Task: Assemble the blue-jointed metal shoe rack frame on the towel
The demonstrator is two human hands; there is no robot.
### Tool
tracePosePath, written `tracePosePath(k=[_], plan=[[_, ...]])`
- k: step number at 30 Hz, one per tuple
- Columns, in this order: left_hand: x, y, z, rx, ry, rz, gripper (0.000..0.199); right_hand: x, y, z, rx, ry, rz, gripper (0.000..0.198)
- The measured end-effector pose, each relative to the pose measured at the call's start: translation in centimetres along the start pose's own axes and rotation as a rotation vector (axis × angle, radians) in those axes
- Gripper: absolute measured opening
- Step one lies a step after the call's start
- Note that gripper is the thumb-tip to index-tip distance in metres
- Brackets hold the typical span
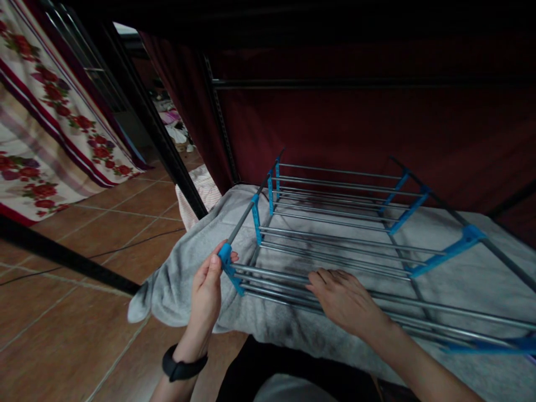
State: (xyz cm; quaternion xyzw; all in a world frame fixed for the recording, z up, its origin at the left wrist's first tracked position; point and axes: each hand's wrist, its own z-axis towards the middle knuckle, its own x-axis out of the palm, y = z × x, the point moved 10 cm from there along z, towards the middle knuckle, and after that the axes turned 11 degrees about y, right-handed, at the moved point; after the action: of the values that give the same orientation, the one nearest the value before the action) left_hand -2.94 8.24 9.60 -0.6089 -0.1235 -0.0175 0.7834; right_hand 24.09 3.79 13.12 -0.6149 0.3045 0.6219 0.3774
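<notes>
A rack (335, 240) of grey metal rods and blue plastic brackets lies across the bed in front of me. My left hand (209, 279) is closed on its near left corner, with the thumb on the blue bracket (225, 254). Part of those fingers is hidden behind the bracket. Over the nearest rods, my right hand (345, 298) is bent with its fingers wrapped round a metal rod (276, 274); its fingertips are out of sight. The rack's near right bracket (494, 345) runs off the edge of the view.
Under the rack is a grey blanket (176, 290) that hangs over the bed's edge. Black metal posts (154, 123) frame the bed, and a dark red curtain (355, 123) hangs behind. On the left are a flowered cloth (54, 111) and a cable (138, 239) on the tiled floor (84, 329).
</notes>
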Motion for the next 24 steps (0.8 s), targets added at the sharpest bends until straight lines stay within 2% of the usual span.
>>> tracePosePath(k=[11, 19, 24], plan=[[-0.27, 0.41, -0.03, 0.019, -0.046, 0.013, 0.054, -0.71, -0.03, -0.10, 0.012, -0.006, 0.027, 0.010], [0.26, 0.60, -0.07, 0.001, -0.042, -0.020, 0.055, -0.67, 0.36, 0.21, -0.030, 0.046, 0.063, 0.007], [-0.30, 0.43, -0.15, 0.026, -0.048, 0.036, 0.053, -0.72, 0.26, 0.59, -0.017, 0.058, 0.084, 0.009]])
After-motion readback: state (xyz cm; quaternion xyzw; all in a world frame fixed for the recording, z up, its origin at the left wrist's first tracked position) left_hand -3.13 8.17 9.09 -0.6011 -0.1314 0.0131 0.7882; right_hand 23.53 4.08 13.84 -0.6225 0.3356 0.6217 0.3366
